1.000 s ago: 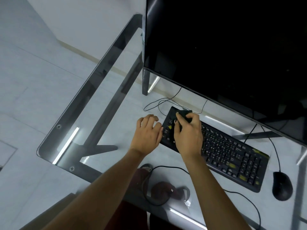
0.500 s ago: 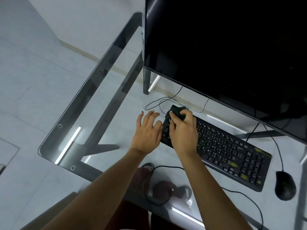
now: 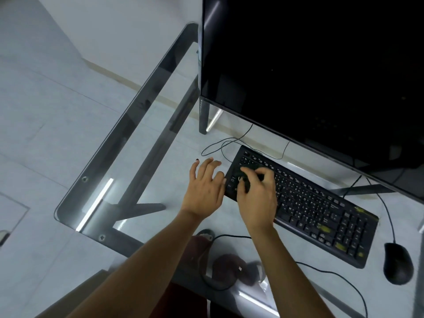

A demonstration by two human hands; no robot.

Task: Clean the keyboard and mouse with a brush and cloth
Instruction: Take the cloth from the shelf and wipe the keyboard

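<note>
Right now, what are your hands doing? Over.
Right hand grips a dark cloth on the keyboard. Left hand open beside it. Mouse untouched, nothing blocking.

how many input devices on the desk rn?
2. Keyboard sits below the monitor, right hand on its left end; mouse lies beyond its right end. None seems hidden.

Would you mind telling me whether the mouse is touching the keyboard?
Apart. The head view shows the mouse lying to the right of the keyboard, with a strip of bare glass desk between them.
</note>
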